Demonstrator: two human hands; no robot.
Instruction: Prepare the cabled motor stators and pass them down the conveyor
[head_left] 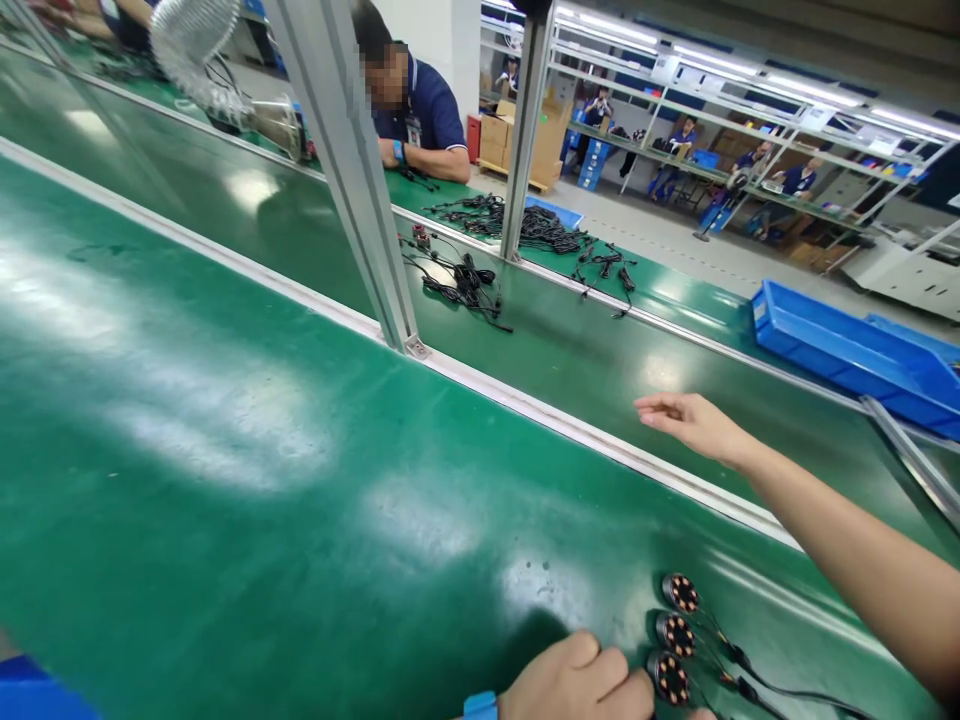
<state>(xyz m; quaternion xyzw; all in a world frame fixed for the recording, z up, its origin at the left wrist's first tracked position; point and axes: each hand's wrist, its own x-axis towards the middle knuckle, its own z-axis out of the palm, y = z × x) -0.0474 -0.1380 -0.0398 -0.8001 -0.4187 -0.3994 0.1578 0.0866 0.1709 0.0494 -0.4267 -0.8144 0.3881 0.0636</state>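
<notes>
My left hand (577,685) rests curled beside three small, light stators (675,635) with limp leads; my right hand (686,420) reaches out open, empty.

Two bare hands, left hand (577,685) with a bright blue band (480,706) at the wrist (only its edge shows), right hand (686,422) on a bare, sleeveless forearm, no gloves, no rings

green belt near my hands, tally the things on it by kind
Round black motor coils with orange dots and black leads: 3
Bare hands over the belt: 2, left hand, right hand
Total: 5
</notes>
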